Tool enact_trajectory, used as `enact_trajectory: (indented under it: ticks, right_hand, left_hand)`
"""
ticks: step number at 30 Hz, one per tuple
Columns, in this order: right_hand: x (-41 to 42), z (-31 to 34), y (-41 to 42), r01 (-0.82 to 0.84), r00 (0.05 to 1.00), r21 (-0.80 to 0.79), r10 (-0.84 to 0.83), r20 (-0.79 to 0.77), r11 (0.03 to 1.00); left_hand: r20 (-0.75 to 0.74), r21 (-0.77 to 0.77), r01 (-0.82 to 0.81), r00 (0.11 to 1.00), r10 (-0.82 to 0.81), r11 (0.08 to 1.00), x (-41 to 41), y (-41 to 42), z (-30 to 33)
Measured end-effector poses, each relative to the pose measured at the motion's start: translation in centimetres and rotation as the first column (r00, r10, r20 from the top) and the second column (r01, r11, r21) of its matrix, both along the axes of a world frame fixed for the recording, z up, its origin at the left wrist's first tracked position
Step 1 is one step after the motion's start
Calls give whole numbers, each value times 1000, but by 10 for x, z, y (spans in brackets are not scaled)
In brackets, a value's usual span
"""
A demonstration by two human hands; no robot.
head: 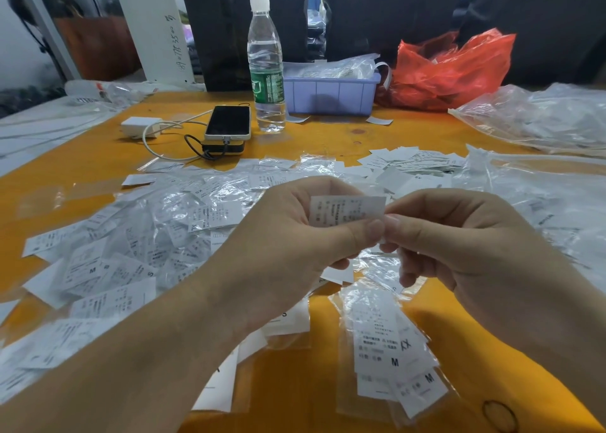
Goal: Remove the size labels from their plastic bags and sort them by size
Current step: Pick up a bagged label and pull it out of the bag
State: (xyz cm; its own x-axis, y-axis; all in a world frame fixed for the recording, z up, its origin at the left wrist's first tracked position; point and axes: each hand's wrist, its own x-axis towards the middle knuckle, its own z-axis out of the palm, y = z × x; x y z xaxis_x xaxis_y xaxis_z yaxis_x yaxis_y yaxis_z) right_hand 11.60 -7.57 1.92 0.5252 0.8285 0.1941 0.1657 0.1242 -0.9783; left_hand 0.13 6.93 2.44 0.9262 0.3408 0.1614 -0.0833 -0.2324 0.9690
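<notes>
Pinching one label (pixel 346 210) between both thumbs and forefingers, you hold it up above the middle of the desk (pixel 288 377), printed face toward you. Your left hand (pixel 295 235) grips its lower left part, fingers curled round behind it; your right hand (pixel 439 239) nips the right edge, thumb tip nearly touching the left thumb. Whether a bag is on this label I cannot tell; some clear film shows just below your fingers.

Judging by its look, the label is thin paper or fabric, nearly weightless and limp, so it will bend wherever you leave it unsupported. The film is likely slick and clingy. Take the label by a bare edge with one hand and the film's open end with the other, then pull apart gently; a hard tug could crease or tear it.

Below your hands lies a small stack (pixel 400 360) of labels, some in film, showing M and one marked XX. To the left sprawls a big heap (pixel 137 242) of bagged labels, with S, M and XS readable here and there. More loose labels (pixel 410 162) sit beyond your hands, to the right.

Farther back stand a water bottle (pixel 266 68), a phone (pixel 228 122) resting on a power bank, a charger (pixel 141 126), a lilac bin (pixel 331 94) holding more bags, and a red bag (pixel 452 68). Empty clear bags (pixel 541 117) pile at the far right.
</notes>
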Motion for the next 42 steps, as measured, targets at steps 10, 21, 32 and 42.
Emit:
enact_trajectory:
  ticks: [10,21,32,42]
  right_hand:
    - [1,2,0,30,1000,-30,-30,-2,999]
    - [5,-1,2,-56,997,-90,52,-52,994]
    - [15,-2,-1,184,959,-70,-164,231,980]
    - [17,-6,-2,327,790,-190,-158,593,926]
  left_hand:
    - [-36,9,-33,999,33,999,-1,8,4]
    - [-39,29,-110,993,112,993,1,14,1]
    - [-11,494,-268,949,314,827,-2,29,5]
    - [-7,836,-369,732,681,405,-7,54,2]
